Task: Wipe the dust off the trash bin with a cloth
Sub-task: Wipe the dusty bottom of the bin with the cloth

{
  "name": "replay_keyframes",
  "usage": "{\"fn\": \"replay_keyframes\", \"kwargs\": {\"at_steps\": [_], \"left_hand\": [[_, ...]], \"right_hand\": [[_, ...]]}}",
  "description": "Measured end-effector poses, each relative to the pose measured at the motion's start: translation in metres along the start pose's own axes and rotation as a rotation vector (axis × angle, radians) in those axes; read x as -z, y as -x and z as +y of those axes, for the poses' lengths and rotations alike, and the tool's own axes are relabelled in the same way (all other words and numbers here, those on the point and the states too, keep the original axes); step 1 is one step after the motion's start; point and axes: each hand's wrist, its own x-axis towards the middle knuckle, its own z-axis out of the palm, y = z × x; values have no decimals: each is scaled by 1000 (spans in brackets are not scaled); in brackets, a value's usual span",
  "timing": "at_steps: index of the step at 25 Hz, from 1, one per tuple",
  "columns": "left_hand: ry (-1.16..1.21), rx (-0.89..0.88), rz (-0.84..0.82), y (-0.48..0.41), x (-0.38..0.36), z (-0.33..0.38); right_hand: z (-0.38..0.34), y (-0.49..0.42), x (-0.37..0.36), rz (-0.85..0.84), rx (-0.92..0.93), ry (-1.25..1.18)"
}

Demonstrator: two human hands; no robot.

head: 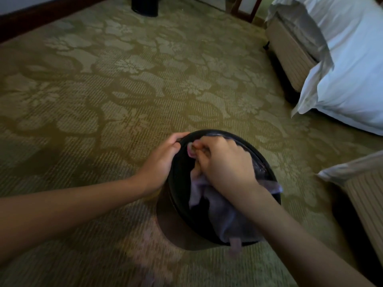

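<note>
Black and round, the trash bin (178, 199) stands on a green patterned carpet (124, 90) in the near centre of the view, with a bed in white linen (352, 69) to the far right. The left hand (159, 160) grips the bin's left rim, fingers curled over the edge and thumb outside, which appears to steady it. The right hand (226, 162) is closed on a bunched purple cloth (219, 212) and presses it against the far-left inner rim, beside the left fingertips. The rest of the cloth hangs down across the bin's mouth and trails over the near rim. Assessment: wiping is in progress at the rim. The low light does not reveal any dust, so which sections are already clean cannot be told. The outer wall is mostly hidden below the rim and shows no cloth contact. The remaining rim and the outside likely still need attention.
</note>
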Motion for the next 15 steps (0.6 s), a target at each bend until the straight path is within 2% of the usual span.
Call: {"fn": "replay_keyframes", "kwargs": {"at_steps": [3, 6, 11, 15], "left_hand": [[-59, 10, -1, 1, 2, 2], [-88, 16, -8, 2, 2, 4], [-58, 2, 24, 2, -1, 3], [-103, 5, 9, 0, 3, 3]], "right_hand": [[9, 60, 19, -75, 115, 99], [16, 103, 28, -44, 103, 109], [12, 32, 3, 75, 74, 146], [12, -26, -6, 73, -18, 125]]}}
